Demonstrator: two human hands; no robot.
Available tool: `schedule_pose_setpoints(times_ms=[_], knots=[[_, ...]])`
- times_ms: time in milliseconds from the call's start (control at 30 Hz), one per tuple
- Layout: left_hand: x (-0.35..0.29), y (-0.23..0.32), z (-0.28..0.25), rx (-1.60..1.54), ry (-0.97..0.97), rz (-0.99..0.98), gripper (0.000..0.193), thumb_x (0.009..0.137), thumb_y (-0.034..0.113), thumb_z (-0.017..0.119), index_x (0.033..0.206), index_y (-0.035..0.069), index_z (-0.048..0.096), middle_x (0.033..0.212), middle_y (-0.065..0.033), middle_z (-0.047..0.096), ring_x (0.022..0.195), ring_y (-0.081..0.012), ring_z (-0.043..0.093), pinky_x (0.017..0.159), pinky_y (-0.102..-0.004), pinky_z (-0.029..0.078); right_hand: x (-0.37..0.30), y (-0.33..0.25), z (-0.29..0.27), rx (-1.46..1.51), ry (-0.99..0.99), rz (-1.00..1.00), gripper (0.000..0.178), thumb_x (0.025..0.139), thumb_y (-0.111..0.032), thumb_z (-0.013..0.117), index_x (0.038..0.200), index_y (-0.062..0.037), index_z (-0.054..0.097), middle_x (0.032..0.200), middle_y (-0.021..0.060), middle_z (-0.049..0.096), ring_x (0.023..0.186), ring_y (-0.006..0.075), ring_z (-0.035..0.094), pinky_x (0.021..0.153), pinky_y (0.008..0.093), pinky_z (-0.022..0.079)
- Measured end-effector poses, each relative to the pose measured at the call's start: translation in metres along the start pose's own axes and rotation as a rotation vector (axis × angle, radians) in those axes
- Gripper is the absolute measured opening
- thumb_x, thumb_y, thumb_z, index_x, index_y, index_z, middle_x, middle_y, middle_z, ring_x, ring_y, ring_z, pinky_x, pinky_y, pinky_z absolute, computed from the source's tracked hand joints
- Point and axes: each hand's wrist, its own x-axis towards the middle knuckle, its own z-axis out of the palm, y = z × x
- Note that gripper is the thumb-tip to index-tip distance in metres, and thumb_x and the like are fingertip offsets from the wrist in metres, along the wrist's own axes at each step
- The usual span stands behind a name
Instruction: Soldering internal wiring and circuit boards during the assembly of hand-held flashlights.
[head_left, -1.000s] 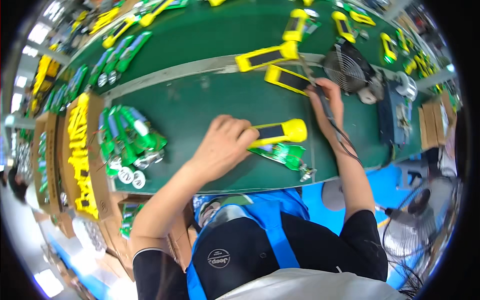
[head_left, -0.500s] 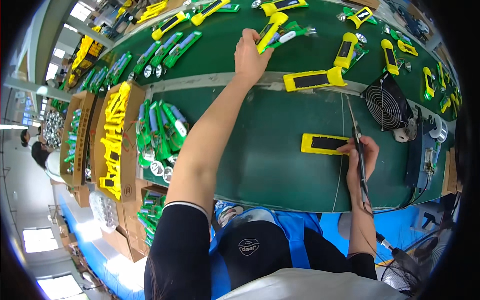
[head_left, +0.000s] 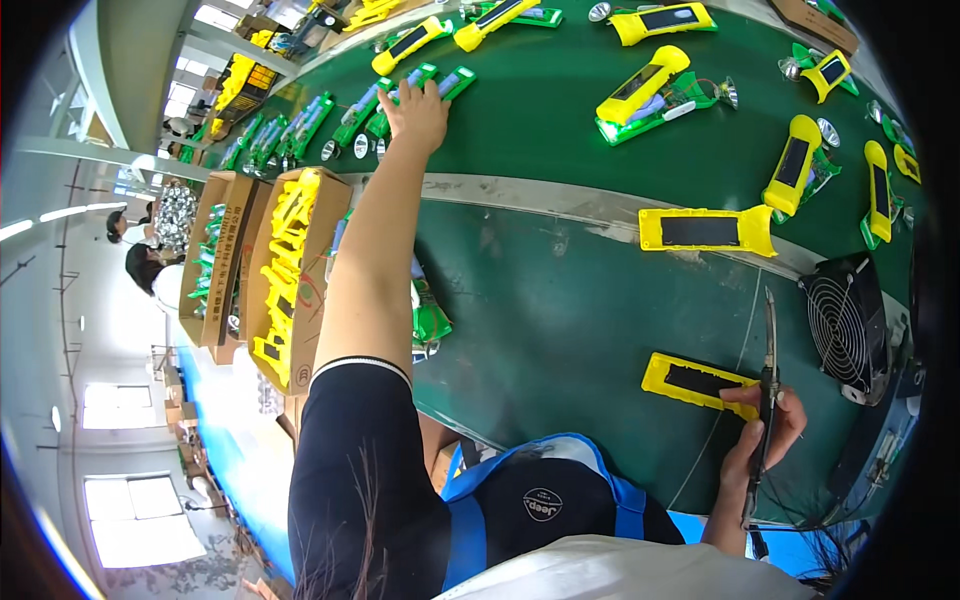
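My left hand (head_left: 415, 118) reaches across to the far belt, fingers spread over green lamp bodies (head_left: 375, 122) with purple-blue cells and round reflectors; their contact is partly hidden. A soldering iron (head_left: 768, 400) is gripped in my right hand (head_left: 782, 430), its tip pointing away from me. The fingers of that hand also touch the end of a yellow lamp shell (head_left: 668, 376) with a dark panel, lying on the near table. Farther right on the belt lies a yellow shell (head_left: 640, 88) with a green lamp body, lit at one end, and a reflector.
A larger yellow shell (head_left: 705, 231) lies across the grey strip (head_left: 540, 192) between table and belt. At right stands a black fan (head_left: 848, 325). Cardboard boxes at left hold yellow shells (head_left: 290, 260) and green bodies (head_left: 207, 265). Several more lamps line the belt.
My left hand has let go of the yellow shell with the green lamp body and moved left to other green bodies. The right hand still holds the soldering iron. The view has shifted.
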Motion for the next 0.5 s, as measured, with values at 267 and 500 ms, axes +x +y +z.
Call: schedule_pose_setpoints(times_ms=[267,500], knots=[[-0.04,0.012,-0.112,-0.273,-0.103,0.135,0.056,0.081,0.039,0.056,0.129,0.02,0.035,0.091,-0.0142,0.065,0.093,-0.031,0.059,0.085,-0.0487,0.034,0.008,-0.003,0.014,0.072,-0.038,0.058,0.041,0.091,-0.03,0.05,0.119,-0.0048,0.034,0.096,0.015,0.057,0.09,0.0272,0.061,0.089,0.0423,0.043],[-0.212,0.051,-0.208,-0.954,-0.311,0.595,0.039,0.085,0.037,0.051,0.12,0.02,0.047,0.075,-0.0191,0.061,0.074,-0.0378,0.06,0.066,-0.0466,0.046,0.013,0.01,0.008,0.029,-0.144,-0.1,0.037,0.092,-0.025,0.049,0.12,-0.0036,0.038,0.103,0.0142,0.055,0.096,0.0244,0.057,0.093,0.0405,0.039]])
